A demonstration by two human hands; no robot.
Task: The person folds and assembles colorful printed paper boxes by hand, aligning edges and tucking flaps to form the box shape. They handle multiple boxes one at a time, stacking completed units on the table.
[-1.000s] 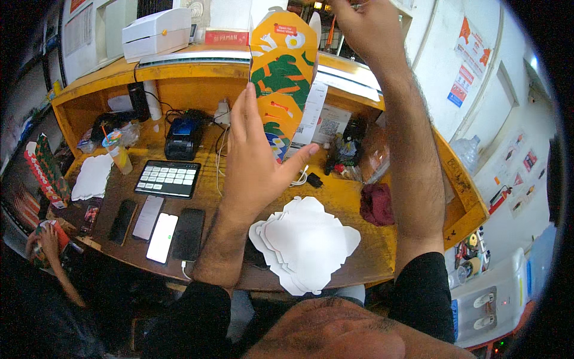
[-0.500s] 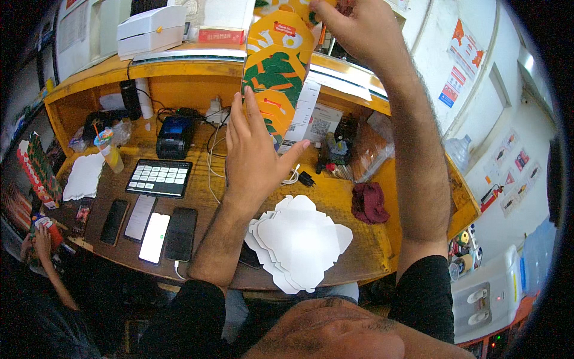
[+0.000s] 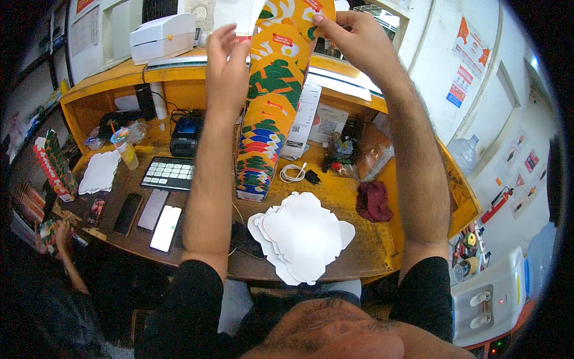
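The right hand [image 3: 359,39] pinches the top of a tall stack of nested orange-and-green food cartons [image 3: 266,113] between thumb and fingers. The left hand [image 3: 228,72], fingers loosely bent, is raised just beside the stack's left edge; whether it touches is unclear. In front of the stack, white die-cut carton blanks [image 3: 305,236] lie overlapped on the wooden desk [image 3: 373,245]. A coiled white cable [image 3: 293,172] and a maroon cloth [image 3: 373,201] lie to the right. Left of the left forearm are a tablet [image 3: 167,173], several smartphones [image 3: 166,229] and a drink cup [image 3: 124,149].
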